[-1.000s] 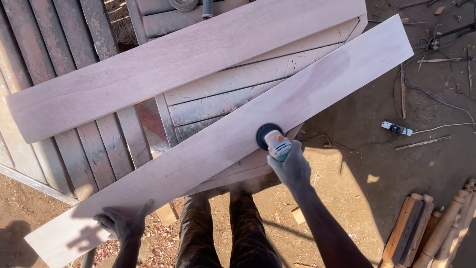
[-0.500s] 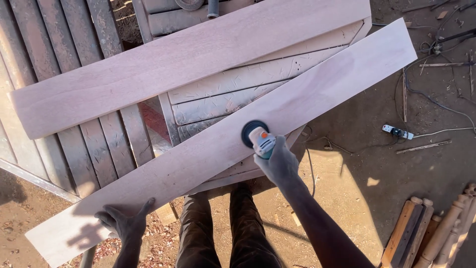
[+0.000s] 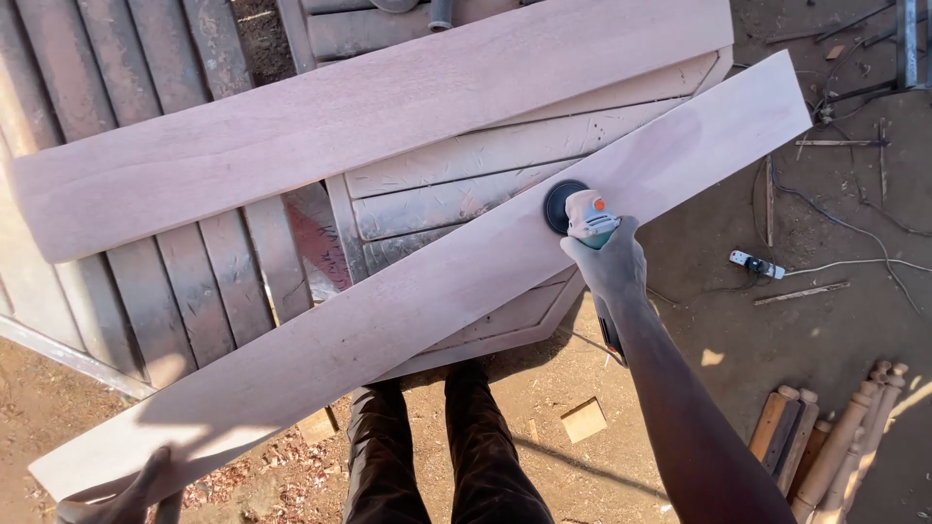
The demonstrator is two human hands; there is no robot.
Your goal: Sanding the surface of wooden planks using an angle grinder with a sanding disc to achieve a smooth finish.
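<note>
A long pale wooden plank (image 3: 417, 291) lies diagonally from lower left to upper right on top of an old slatted door. My right hand (image 3: 610, 262) grips a grey angle grinder (image 3: 585, 215) whose dark round disc (image 3: 561, 206) presses on the plank right of its middle. My left hand (image 3: 131, 490), dusty, rests at the plank's lower left end, partly cut off by the frame's bottom edge. A second wide plank (image 3: 369, 112) lies above, parallel and apart.
Slatted door panels (image 3: 194, 291) lie under both planks. My legs (image 3: 442, 456) stand at the near edge. On the dirt ground: a small wooden block (image 3: 583, 420), turned wooden legs (image 3: 845, 437) at lower right, a cable and plug (image 3: 757, 264).
My right hand has slid the grinder along the plank, first toward the lower left, then back up toward the right. My left hand stays at the plank's lower end.
</note>
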